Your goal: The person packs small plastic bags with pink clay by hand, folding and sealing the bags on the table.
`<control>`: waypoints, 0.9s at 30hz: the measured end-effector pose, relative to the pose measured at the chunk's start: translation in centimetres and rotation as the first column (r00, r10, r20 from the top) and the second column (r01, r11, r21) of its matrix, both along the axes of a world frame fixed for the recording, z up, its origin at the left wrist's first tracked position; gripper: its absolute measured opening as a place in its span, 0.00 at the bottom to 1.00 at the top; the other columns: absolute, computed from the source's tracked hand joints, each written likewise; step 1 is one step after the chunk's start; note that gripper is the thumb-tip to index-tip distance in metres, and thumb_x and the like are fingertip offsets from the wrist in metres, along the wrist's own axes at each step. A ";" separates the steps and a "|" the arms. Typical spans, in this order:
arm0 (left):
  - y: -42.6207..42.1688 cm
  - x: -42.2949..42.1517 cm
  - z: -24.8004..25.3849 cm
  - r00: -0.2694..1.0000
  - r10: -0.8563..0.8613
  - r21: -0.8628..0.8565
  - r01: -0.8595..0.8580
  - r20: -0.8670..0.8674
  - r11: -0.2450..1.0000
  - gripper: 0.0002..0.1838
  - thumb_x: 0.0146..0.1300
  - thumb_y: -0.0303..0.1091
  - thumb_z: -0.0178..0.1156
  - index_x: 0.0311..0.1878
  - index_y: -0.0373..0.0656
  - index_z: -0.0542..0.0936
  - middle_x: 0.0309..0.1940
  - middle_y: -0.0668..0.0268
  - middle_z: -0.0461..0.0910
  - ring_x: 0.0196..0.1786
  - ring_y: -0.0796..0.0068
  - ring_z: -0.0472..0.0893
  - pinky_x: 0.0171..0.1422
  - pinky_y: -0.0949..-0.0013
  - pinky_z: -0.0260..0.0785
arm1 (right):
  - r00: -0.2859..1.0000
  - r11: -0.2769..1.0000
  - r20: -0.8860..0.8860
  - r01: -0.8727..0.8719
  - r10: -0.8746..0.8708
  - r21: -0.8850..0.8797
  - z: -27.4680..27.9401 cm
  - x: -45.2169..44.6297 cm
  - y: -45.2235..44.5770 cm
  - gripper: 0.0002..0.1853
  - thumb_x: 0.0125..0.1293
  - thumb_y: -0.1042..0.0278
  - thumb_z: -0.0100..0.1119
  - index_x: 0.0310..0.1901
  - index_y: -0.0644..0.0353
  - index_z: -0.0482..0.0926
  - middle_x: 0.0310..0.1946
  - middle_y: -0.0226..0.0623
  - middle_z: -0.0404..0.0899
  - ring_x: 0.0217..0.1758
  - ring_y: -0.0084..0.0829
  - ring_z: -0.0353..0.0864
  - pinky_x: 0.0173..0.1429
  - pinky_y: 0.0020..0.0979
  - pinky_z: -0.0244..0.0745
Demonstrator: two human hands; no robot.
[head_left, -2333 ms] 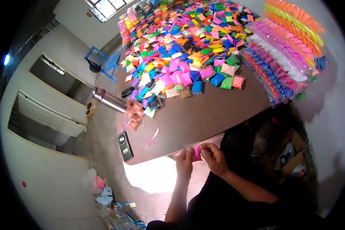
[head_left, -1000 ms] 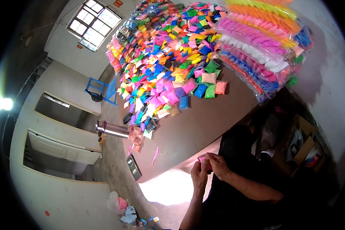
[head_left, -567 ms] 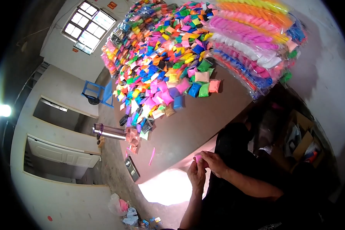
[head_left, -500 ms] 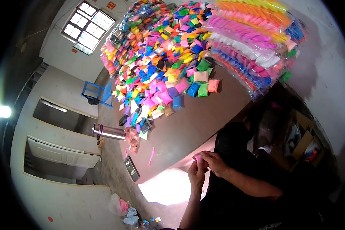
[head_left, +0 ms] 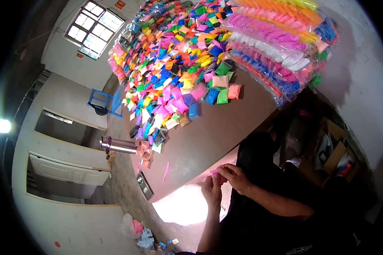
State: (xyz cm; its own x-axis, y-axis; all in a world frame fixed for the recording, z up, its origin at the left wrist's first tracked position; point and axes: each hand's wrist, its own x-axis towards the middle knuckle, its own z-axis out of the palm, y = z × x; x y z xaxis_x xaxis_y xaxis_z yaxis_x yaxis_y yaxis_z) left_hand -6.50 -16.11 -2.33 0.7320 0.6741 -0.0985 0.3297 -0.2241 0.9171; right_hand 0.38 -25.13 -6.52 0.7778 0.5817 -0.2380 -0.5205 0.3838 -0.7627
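Observation:
A small pink piece (head_left: pixel 214 172) is pinched between my two hands, over the near edge of the table. It may be a soft packet like those heaped on the table, but the fingers cover most of it. My left hand (head_left: pixel 211 189) holds it from below with fingers closed. My right hand (head_left: pixel 235 178) grips its upper end between thumb and fingertips. A thin pink strip (head_left: pixel 166 171) lies on the brown table (head_left: pixel 200 144), left of my hands.
A big heap of colourful packets (head_left: pixel 170 80) covers the far table. Long clear bags of packets (head_left: pixel 272 46) lie at its right. A flask (head_left: pixel 119 144), reddish packets (head_left: pixel 144 154) and a black device (head_left: pixel 144 185) line the left edge. A cardboard box (head_left: pixel 334 159) stands below right.
Both hands have shifted slightly left and up with the pink piece. Its upper end now sticks out a little more between the fingertips. The camera view has shifted slightly.

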 end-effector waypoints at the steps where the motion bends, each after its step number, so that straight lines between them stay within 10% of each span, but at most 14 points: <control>1: 0.1 -0.1 0.0 1.000 0.003 -0.038 -0.003 -0.014 0.999 0.18 0.76 0.43 0.59 0.42 0.33 0.83 0.29 0.64 0.85 0.33 0.79 0.81 0.38 0.73 0.72 | 1.000 1.000 0.011 0.007 -0.007 -0.018 0.0 0.0 0.0 0.14 0.77 0.61 0.59 0.52 0.63 0.83 0.43 0.34 0.84 0.44 0.23 0.83 0.50 0.25 0.80; 27: 1.2 -1.5 -1.0 0.996 -0.004 -0.141 0.017 0.093 0.990 0.18 0.74 0.42 0.61 0.33 0.37 0.77 0.23 0.70 0.73 0.29 0.81 0.69 0.33 0.72 0.66 | 0.958 0.984 0.281 0.103 -0.059 -0.147 0.4 -0.4 -0.1 0.11 0.73 0.63 0.63 0.43 0.64 0.84 0.35 0.34 0.85 0.38 0.26 0.84 0.45 0.26 0.80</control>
State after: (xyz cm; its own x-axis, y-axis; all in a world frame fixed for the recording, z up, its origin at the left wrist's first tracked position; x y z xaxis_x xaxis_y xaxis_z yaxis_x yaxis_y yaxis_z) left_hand -8.00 -14.87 -3.35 0.7494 0.6503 -0.1243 0.2408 -0.0928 0.9661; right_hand -0.04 -25.21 -6.09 0.8689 0.4861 -0.0928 -0.2550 0.2790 -0.9258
